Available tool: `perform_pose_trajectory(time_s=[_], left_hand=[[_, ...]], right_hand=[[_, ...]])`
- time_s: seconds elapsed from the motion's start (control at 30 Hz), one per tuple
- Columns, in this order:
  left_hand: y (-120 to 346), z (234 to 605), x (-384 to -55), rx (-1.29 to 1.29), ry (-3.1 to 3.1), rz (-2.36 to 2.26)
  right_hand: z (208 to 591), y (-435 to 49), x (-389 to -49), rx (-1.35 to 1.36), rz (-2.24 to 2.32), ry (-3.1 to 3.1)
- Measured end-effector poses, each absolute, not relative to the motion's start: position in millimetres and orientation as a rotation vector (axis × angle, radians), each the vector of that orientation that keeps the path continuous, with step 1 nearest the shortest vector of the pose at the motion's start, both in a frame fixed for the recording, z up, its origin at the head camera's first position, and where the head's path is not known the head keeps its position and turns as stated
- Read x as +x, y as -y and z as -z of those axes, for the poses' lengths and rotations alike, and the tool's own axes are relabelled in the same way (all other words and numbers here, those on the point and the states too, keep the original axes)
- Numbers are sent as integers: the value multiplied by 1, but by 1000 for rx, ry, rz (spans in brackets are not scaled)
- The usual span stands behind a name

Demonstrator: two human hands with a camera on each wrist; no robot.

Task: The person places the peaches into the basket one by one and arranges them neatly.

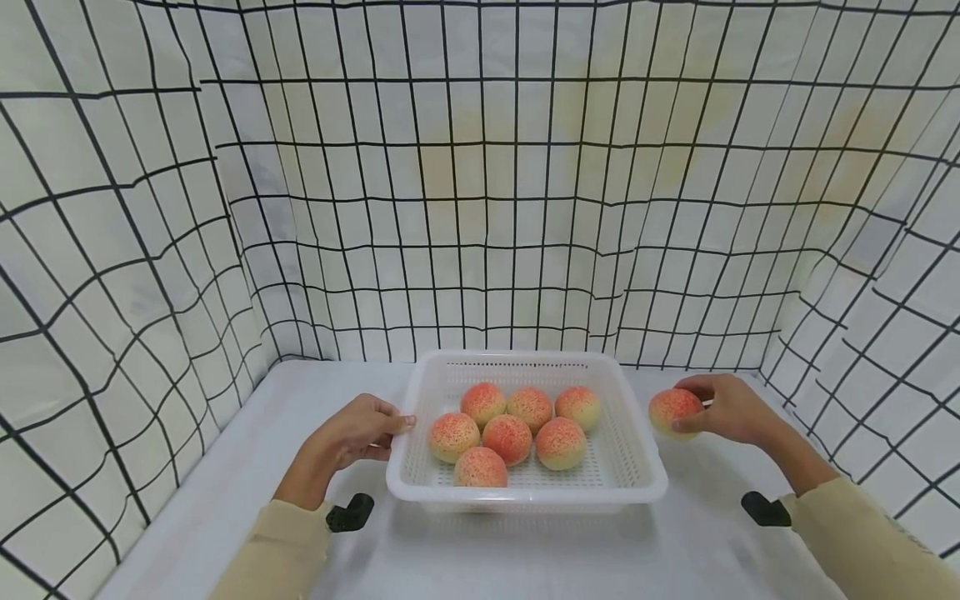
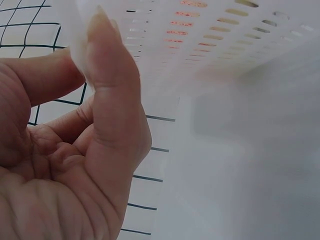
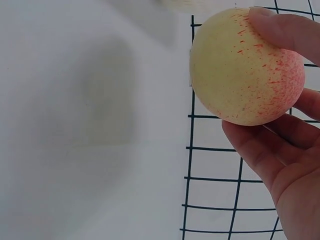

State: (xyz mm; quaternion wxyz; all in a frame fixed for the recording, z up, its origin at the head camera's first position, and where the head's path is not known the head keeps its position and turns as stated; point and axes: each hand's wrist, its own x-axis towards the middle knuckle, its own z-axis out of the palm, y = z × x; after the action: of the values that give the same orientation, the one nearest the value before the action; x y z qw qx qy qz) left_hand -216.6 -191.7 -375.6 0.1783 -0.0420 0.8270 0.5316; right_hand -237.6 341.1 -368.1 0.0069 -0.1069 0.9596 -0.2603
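A white plastic basket (image 1: 525,495) with slotted walls holds several red-and-yellow peaches (image 1: 507,439). My left hand (image 1: 362,431) pinches the basket's left rim between thumb and fingers; the left wrist view shows the thumb (image 2: 112,65) lying along the outer wall. To the right of the basket, my right hand (image 1: 726,408) grips a single peach (image 1: 670,412) between thumb and fingertips. Up close in the right wrist view, that peach (image 3: 240,70) is pale yellow with red speckles on one side, held above the white surface, where a soft shadow falls.
The basket stands on a white-covered table (image 1: 540,550). Black grid netting (image 1: 517,225) over white cloth walls in the back and both sides. Dark wrist camera mounts (image 1: 351,512) sit at both sleeves.
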Motion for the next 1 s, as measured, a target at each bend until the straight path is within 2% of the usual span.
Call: perform_pose_trajectory(time_s=[1.0], left_hand=[[192, 376, -218, -111, -2339, -1509]], right_hand=[[346, -342, -238, -362, 767, -3020]])
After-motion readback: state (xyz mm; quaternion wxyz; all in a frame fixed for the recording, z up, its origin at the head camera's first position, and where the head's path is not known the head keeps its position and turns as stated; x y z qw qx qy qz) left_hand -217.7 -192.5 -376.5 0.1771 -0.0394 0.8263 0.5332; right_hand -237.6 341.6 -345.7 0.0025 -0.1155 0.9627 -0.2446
